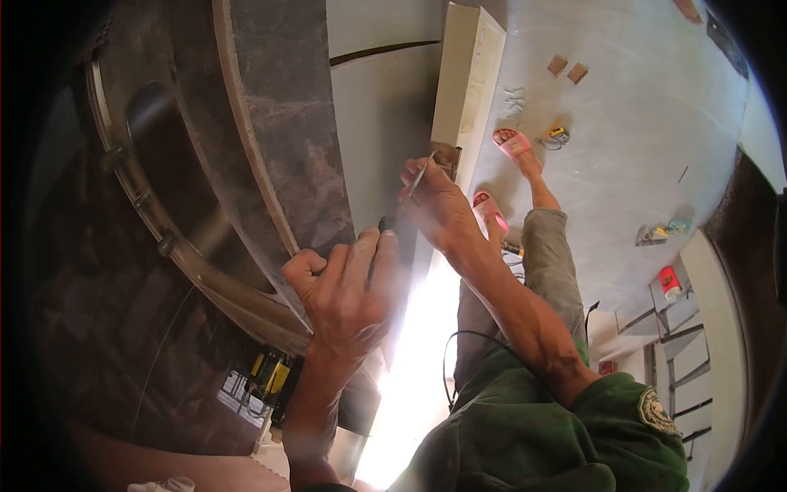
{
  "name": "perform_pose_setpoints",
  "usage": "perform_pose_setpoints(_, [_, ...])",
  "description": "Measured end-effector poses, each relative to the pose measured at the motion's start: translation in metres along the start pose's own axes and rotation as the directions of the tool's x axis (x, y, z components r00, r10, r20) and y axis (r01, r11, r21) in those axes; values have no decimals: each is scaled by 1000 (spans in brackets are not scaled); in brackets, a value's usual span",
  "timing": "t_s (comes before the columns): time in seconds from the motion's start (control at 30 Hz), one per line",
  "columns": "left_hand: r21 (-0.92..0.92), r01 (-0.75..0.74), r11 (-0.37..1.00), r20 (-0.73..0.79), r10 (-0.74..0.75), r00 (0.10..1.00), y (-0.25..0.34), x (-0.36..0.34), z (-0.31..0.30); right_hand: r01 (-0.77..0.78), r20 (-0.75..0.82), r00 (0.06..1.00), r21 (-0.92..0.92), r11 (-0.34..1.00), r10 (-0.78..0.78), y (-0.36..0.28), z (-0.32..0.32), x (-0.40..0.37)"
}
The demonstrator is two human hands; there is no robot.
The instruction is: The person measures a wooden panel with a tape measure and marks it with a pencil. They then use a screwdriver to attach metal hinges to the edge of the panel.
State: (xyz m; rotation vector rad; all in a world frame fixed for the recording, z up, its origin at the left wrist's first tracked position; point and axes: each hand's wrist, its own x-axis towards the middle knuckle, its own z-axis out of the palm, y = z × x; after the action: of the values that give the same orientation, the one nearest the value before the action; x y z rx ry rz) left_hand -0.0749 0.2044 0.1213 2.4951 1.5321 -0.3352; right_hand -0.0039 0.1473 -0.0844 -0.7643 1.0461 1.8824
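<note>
My right hand [434,201] is closed in a pinch on a thin, pale, pencil-like stick [416,177], beside a brown patch [448,156] on the cream-coloured beam [463,82]. Lower and to the left, my left hand [348,291] has its fingers curled together near the edge of a dark stone-like slab [287,107]. A small black piece [386,223] shows at the left fingertips. What those fingers hold, if anything, is hidden. Between slab and beam lies a grey panel [381,107].
On the grey floor [623,164] lie a yellow tape measure [557,135], two brown pieces [567,69] and several small metal bits [514,100]. A red container [670,283] stands at right. Curved metal rail [147,205] runs along the left. Yellow-and-black items [272,375] sit lower left.
</note>
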Motion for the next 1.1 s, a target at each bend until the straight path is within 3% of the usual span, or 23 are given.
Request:
perform_pose_setpoints(0.3, [23,-21,1000,2,21,1000,-1,1,1,4,-127,992,-27,1000,-7,-1,10,-6])
perform_pose_setpoints(0.4, [24,-26,999,-7,26,1000,-1,1,2,4,-84,996,-3,1000,-4,-1,12,-6])
perform_pose_setpoints(0.5, [37,-26,999,-17,27,999,-3,1,2,-9,-170,985,182,983,41,-2,35,-16])
perform_pose_setpoints(0.6, [23,-20,1000,-15,20,1000,0,3,-1,-62,-96,990,375,925,106,-1,58,-21])
perform_pose_setpoints(0.7, [26,-36,999,-8,37,999,2,9,-1,-149,204,977,454,878,61,10,23,5])
perform_pose_setpoints(0.9, [26,-85,996,38,84,996,-1,18,-3,-49,62,998,498,866,21,13,21,18])
perform_pose_setpoints(1.0, [8,-99,995,62,98,993,-2,19,-5,110,-67,994,369,923,-91,11,34,15])
perform_pose_setpoints(1.1, [4,-94,996,90,94,992,-2,20,-7,135,-109,989,399,907,-99,8,41,4])
